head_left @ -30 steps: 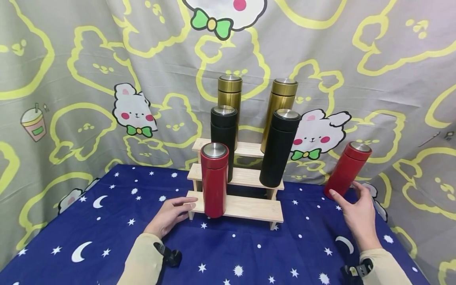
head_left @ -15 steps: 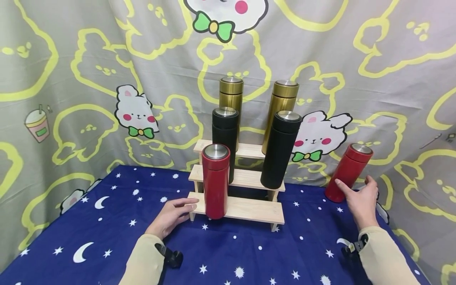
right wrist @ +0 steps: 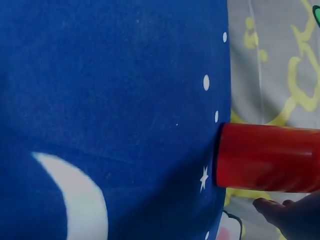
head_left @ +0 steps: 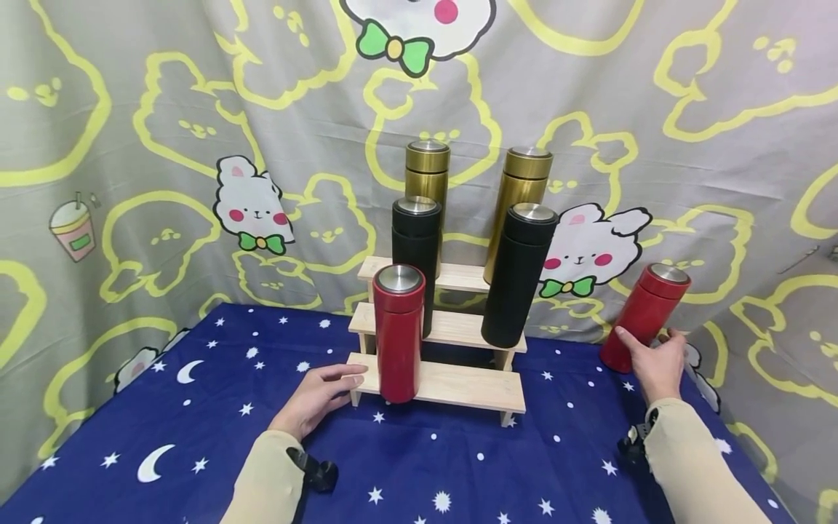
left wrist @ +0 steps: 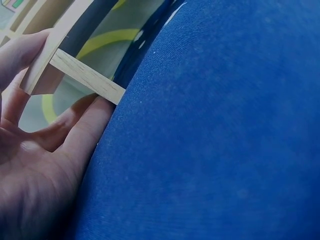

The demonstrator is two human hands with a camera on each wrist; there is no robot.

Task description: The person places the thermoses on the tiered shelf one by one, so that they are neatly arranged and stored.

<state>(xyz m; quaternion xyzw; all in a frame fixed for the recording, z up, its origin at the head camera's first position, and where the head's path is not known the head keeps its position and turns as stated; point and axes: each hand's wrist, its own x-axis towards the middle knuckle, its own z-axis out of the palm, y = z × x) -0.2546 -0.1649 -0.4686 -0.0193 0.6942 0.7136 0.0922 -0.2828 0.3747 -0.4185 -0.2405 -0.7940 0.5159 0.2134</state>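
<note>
On the cloth at the right stands a red thermos flask (head_left: 647, 316). My right hand (head_left: 657, 364) is beside it, thumb overlapping its front in the head view; the right wrist view shows a narrow gap between the visible fingertips (right wrist: 267, 205) and the flask. With its fingers above and below the board end, my left hand (head_left: 318, 397) holds the lowest left end of a stepped wooden display stand (head_left: 471, 384). A second red thermos flask (head_left: 399, 342) is on that lowest step.
Two black flasks (head_left: 416, 262) (head_left: 519, 280) stand on the middle step. Behind them, two gold flasks (head_left: 428, 171) (head_left: 524, 182) are on the top step. A patterned curtain (head_left: 301, 124) hangs right behind the table's starry blue cloth (head_left: 458, 473).
My right forearm has shifted left and the fingers have changed their spread near the right flask. The flask keeps its place. My left hand stays at the stand.
</note>
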